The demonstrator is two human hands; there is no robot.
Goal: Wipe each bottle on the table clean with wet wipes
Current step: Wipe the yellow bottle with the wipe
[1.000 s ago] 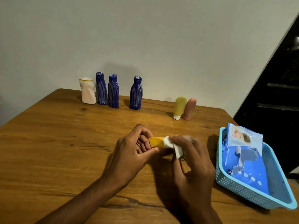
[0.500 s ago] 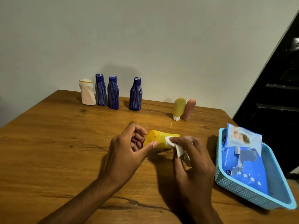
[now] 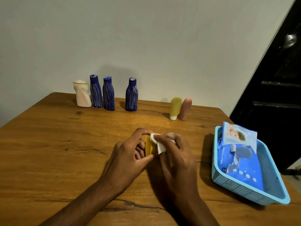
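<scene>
My left hand point(image 3: 130, 154) grips a small yellow bottle point(image 3: 149, 148) above the middle of the wooden table point(image 3: 48, 152); only a strip of the bottle shows between my hands. My right hand point(image 3: 175, 154) holds a white wet wipe point(image 3: 158, 145) wrapped against that bottle. Along the far edge stand a white bottle point(image 3: 82, 93), three dark blue bottles point(image 3: 96, 91) point(image 3: 108, 93) point(image 3: 131, 94), an olive-yellow tube point(image 3: 175, 107) and a pink tube point(image 3: 185, 108).
A light blue plastic basket point(image 3: 270, 194) sits at the table's right edge with a blue pack of wet wipes point(image 3: 239, 154) inside. A pale wall rises behind the table, and a dark doorway lies to the right.
The yellow bottle has turned in my hands, so less of it shows now. My right hand and the wipe slid left over it, closer to my left hand.
</scene>
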